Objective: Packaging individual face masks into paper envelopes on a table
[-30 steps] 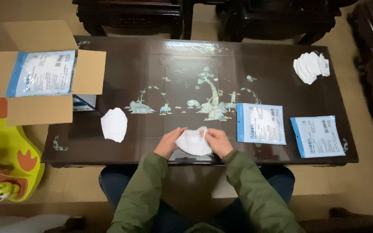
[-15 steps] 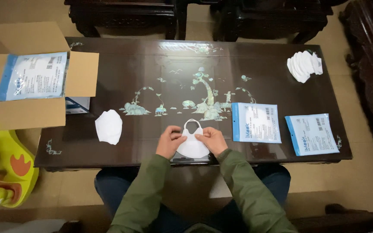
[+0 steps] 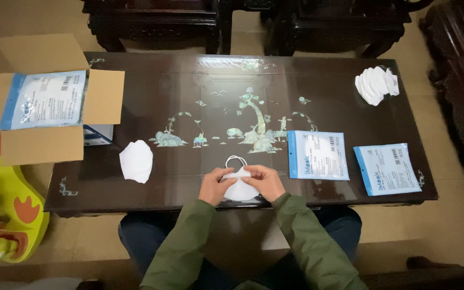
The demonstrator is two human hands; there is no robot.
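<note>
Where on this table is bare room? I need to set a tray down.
The widest free patch on the table is the far middle, between the cardboard box and mask stack. The near edge is crowded: folded mask, both hands on a white mask, two blue-edged packets.

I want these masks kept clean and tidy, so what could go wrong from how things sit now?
The mask held by the left hand and right hand sits right at the near edge of the table; it could slip into the lap. Its ear loops stick out loose and might snag on a finger. The pile of masks lies near the far right corner, where a nudge could tip some off.
</note>
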